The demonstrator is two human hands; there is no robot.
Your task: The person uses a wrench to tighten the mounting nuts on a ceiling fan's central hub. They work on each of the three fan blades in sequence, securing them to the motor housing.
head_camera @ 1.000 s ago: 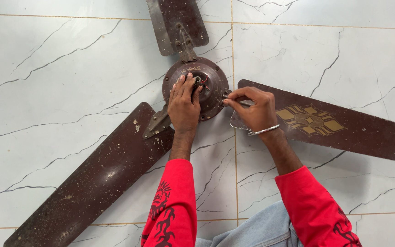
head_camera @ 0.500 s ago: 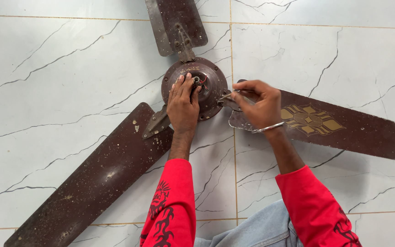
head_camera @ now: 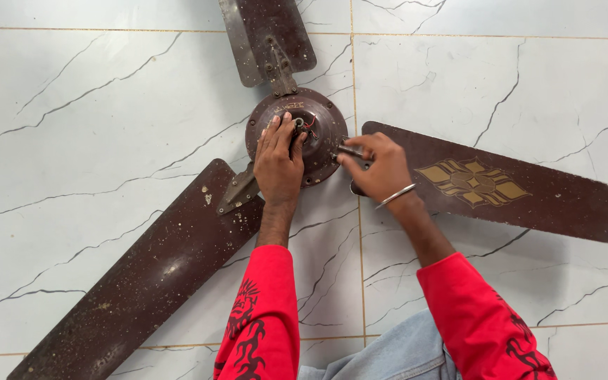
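A dusty brown three-bladed ceiling fan lies on the floor, its round motor hub in the upper middle. My left hand rests flat on the hub, fingers by the central shaft and its small wires. My right hand, with a metal bangle on the wrist, pinches a small metal tool or bolt at the hub's right edge, where the right blade joins. Another blade runs to the lower left, and a third points up.
The fan lies on white marble-patterned floor tiles with grey grout lines. My red sleeves and a blue-jeaned knee fill the bottom middle.
My right hand has shifted slightly left and turned at the hub's right edge. The left hand stays on the hub.
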